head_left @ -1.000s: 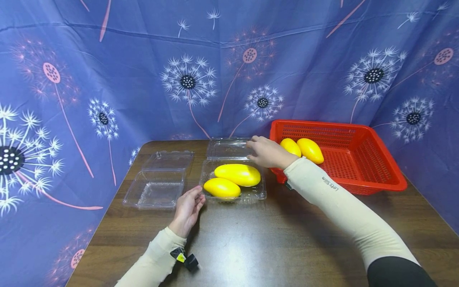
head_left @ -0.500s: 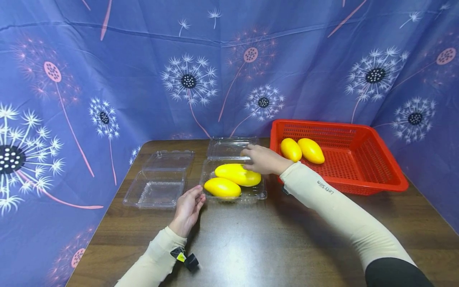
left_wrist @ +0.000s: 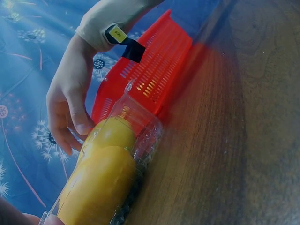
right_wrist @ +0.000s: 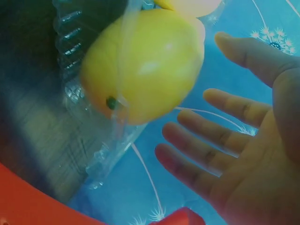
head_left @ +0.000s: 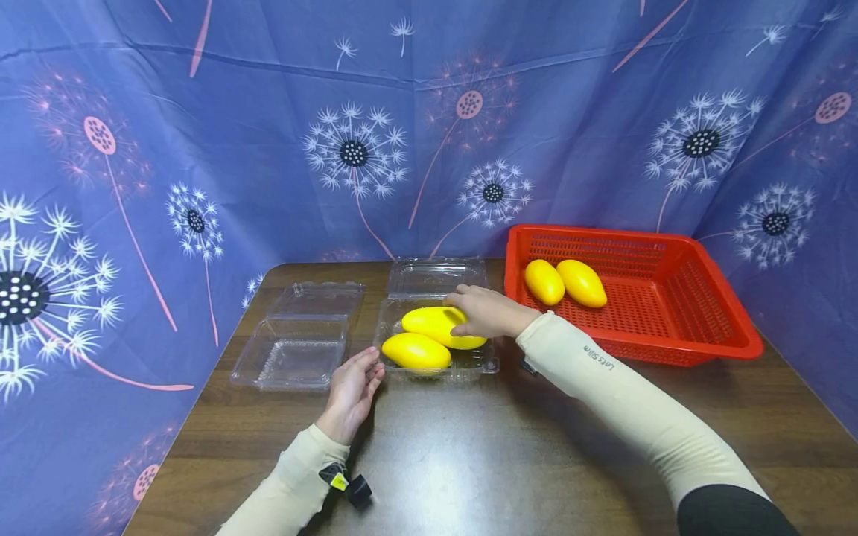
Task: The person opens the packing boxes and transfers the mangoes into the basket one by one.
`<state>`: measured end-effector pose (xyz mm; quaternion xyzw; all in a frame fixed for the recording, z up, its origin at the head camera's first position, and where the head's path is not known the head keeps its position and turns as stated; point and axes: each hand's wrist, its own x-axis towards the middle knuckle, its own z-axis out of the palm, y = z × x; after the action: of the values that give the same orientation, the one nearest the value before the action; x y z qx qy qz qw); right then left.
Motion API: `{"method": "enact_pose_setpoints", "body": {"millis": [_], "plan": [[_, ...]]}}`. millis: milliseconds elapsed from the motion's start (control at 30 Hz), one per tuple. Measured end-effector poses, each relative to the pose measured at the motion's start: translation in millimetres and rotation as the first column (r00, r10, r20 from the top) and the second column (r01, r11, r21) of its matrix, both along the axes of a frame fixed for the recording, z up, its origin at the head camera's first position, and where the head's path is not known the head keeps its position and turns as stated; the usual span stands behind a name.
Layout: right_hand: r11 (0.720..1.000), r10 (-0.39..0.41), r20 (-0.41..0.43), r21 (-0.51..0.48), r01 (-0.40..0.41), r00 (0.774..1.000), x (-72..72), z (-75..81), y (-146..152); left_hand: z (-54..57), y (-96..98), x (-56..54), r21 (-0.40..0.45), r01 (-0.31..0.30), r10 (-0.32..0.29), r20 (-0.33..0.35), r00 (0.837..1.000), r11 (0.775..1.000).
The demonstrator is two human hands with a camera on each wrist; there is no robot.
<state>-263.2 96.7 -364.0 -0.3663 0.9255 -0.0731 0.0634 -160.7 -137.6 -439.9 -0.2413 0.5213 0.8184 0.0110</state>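
Observation:
Two yellow mangoes lie in the base of an open clear plastic clamshell box [head_left: 479,363]: a front mango [head_left: 415,351] and a back mango [head_left: 429,321]. My left hand [head_left: 348,391] is at the box's left front corner, its fingertips holding the rim. Above the right end of the back mango is my right hand [head_left: 492,309], partly covering it in the head view. Its fingers [right_wrist: 201,173] are spread beside the fruit in the right wrist view, with a small gap showing.
A red plastic basket [head_left: 670,342] with two more mangoes [head_left: 581,284] in its left end stands at the right. A second clear clamshell box [head_left: 291,357] lies open to the left. Behind the wooden table [head_left: 536,461] hangs a blue dandelion-print cloth [head_left: 268,134].
My right hand has come from the box's raised lid, by the basket, leftward and down to the back mango. My left hand has stayed in place.

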Motion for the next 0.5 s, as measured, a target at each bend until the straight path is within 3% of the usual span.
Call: {"method": "enact_pose_setpoints", "body": {"millis": [500], "plan": [[0.999,-0.049,0.072,0.013,0.048,0.996,-1.4,-18.5,-5,-3.1,-1.0,-0.6,-0.001,-0.003,0.003,-0.007,1.0,1.0]]}}
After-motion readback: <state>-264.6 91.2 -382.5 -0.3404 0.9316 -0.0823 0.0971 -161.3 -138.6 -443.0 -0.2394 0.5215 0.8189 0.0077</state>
